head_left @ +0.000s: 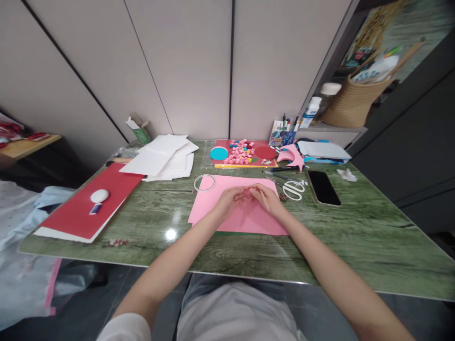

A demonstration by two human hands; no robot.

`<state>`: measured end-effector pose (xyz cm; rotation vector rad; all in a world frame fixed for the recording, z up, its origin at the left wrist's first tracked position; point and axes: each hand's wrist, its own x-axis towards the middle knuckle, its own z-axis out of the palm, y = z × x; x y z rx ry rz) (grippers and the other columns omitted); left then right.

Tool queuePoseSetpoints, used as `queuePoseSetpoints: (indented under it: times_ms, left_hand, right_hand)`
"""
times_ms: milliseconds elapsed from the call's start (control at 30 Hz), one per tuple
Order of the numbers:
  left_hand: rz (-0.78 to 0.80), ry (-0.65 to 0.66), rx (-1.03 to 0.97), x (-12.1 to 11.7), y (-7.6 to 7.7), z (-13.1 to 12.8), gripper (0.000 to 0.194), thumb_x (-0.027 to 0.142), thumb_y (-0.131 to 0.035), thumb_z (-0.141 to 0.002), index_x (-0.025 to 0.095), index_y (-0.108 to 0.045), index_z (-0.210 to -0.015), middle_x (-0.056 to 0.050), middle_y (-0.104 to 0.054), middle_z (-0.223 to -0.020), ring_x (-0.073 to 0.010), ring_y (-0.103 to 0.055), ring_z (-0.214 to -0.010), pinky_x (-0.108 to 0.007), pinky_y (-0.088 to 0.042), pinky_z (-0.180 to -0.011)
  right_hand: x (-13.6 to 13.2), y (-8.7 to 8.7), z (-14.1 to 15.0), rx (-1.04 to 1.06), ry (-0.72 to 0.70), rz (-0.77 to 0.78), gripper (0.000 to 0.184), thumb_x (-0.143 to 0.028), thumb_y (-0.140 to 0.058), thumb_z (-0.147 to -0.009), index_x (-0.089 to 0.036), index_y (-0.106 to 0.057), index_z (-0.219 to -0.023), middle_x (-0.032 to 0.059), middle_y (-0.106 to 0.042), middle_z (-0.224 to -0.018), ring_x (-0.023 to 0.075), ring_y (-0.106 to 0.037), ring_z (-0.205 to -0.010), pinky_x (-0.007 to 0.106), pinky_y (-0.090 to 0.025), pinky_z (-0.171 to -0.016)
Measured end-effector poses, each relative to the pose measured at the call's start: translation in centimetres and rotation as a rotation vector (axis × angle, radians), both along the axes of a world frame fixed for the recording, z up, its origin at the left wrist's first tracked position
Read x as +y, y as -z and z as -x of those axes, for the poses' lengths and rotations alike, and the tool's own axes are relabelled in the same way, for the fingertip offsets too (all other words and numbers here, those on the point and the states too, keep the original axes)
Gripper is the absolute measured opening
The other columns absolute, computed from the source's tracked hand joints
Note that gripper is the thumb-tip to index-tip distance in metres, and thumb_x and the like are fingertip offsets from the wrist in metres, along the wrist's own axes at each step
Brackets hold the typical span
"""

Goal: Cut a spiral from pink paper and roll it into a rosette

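Observation:
My left hand (229, 200) and my right hand (267, 198) meet over a pink paper sheet (227, 221) lying on the green table (355, 237). Between the fingertips of both hands is a small pink paper piece (246, 192), pinched from both sides. A roll of clear tape (204, 183) lies just left of the sheet's far corner. White scissors (293, 189) lie to the right of my right hand. Behind the sheet sits a pile of small pink, yellow and blue folded paper pieces (240, 152) on a red sheet.
A black phone (323, 187) lies at the right. White paper sheets (165, 158) and a red book (88, 203) with a white lump on it lie at the left. A blue disc (219, 153), red disc (266, 152), pens and a woven basket (351, 102) are at the back.

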<state>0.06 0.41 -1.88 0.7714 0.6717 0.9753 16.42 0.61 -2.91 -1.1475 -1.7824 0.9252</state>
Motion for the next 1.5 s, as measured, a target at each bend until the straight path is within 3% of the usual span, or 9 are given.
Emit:
queuePoseSetpoints:
  times_ms: [267,467,767,1000,1300,1400,1500]
  left_hand:
    - [-0.068,-0.041,0.102,-0.6,-0.7,-0.2,0.023,0.021,-0.057,-0.067,0.01,-0.066,-0.084,-0.01,-0.066,-0.09,-0.0164,-0.059,-0.081,-0.029,-0.04,-0.079]
    - [-0.048,-0.096,0.177,-1.0,-0.5,-0.6,0.029,0.023,-0.057,-0.067,0.015,-0.062,-0.094,-0.006,-0.066,-0.084,-0.0131,-0.059,-0.074,-0.026,-0.04,-0.072]
    - [-0.108,-0.116,0.172,-1.8,-1.2,-0.6,0.026,0.024,-0.054,-0.068,0.017,-0.06,-0.093,-0.005,-0.064,-0.091,-0.0132,-0.059,-0.079,-0.026,-0.039,-0.074]
    - [-0.036,-0.12,0.15,-1.7,-1.0,-0.7,0.027,0.022,-0.055,-0.067,0.018,-0.059,-0.093,-0.004,-0.064,-0.086,-0.0126,-0.059,-0.076,-0.027,-0.04,-0.075]
    - [0.134,-0.026,0.034,-0.9,-0.2,-0.6,0.019,0.018,-0.053,-0.068,0.013,-0.064,-0.082,-0.008,-0.065,-0.088,-0.0143,-0.059,-0.08,-0.028,-0.043,-0.078]
    - [0.103,-0.073,0.072,-0.4,0.4,-0.4,0.021,0.018,-0.058,-0.066,0.012,-0.063,-0.085,-0.008,-0.064,-0.081,-0.0136,-0.059,-0.075,-0.026,-0.045,-0.071]
    - [-0.027,-0.165,0.162,0.9,0.7,-0.6,0.024,0.02,-0.063,-0.063,0.011,-0.062,-0.085,-0.008,-0.064,-0.081,-0.0121,-0.059,-0.072,-0.024,-0.044,-0.067]
  right_hand:
    - [-0.5,-0.6,0.3,-0.058,-0.022,0.01,0.028,-0.038,-0.047,-0.08,-0.017,-0.056,-0.098,0.0019,-0.06,-0.071,0.0147,-0.057,-0.064,0.027,-0.044,-0.063]
    - [-0.8,-1.0,0.4,-0.164,-0.044,-0.062,0.022,-0.034,-0.043,-0.083,-0.017,-0.055,-0.09,0.0022,-0.061,-0.074,0.0141,-0.055,-0.066,0.026,-0.041,-0.063]
    - [-1.2,-2.0,0.6,-0.172,-0.018,-0.114,0.015,-0.028,-0.045,-0.082,-0.017,-0.054,-0.089,0.0018,-0.059,-0.076,0.0134,-0.054,-0.068,0.024,-0.039,-0.063]
    - [-0.9,-1.6,0.6,-0.19,0.0,-0.118,0.019,-0.032,-0.044,-0.083,-0.017,-0.054,-0.088,0.0013,-0.058,-0.073,0.0133,-0.053,-0.065,0.024,-0.038,-0.061]
    - [-0.8,-0.7,0.0,-0.161,-0.044,-0.027,0.03,-0.04,-0.046,-0.081,-0.017,-0.057,-0.097,0.0026,-0.064,-0.075,0.0146,-0.058,-0.067,0.025,-0.042,-0.063]
    - [-0.8,-1.1,-0.3,-0.144,-0.01,-0.037,0.031,-0.041,-0.044,-0.082,-0.017,-0.056,-0.098,0.0018,-0.063,-0.07,0.0138,-0.057,-0.063,0.025,-0.042,-0.061]
    - [-0.5,-1.2,-1.0,-0.127,0.043,-0.012,0.03,-0.041,-0.042,-0.083,-0.018,-0.055,-0.097,0.0014,-0.062,-0.069,0.0135,-0.058,-0.061,0.025,-0.043,-0.06]
